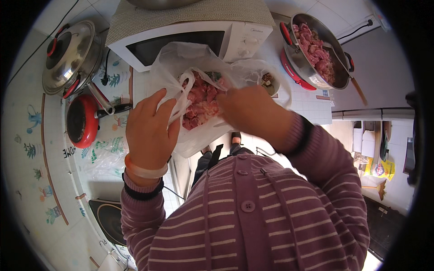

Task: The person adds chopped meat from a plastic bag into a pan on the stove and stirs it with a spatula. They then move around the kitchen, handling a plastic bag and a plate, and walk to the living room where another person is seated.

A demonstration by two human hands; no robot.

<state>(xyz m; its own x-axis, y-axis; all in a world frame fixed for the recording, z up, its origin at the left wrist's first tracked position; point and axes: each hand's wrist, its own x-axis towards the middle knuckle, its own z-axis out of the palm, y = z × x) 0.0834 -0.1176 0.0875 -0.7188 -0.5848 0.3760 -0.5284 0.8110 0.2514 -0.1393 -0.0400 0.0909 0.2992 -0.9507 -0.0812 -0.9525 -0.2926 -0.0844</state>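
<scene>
A translucent white plastic bag (184, 61) lies open before me, with cut pieces of raw pink meat (203, 101) inside. My left hand (151, 125), a pale band at its wrist, is at the bag's left side by a twisted handle; its fingers are spread over the plastic, and their grip is unclear. At the bag's right edge is my right hand (251, 106), its fingers closed on the plastic by the meat and its fingertips partly hidden. Something dark green shows among the meat near the top. Behind the right hand stands a bowl (276, 86) with small brownish pieces.
A white microwave (234, 42) stands behind the bag. At the right, a steel pot (315, 81) holds raw meat and a wooden-handled utensil (358, 90). At the left are a lidded steel pan (76, 50), a small red frying pan (90, 123) and a crumpled plastic bag (108, 157).
</scene>
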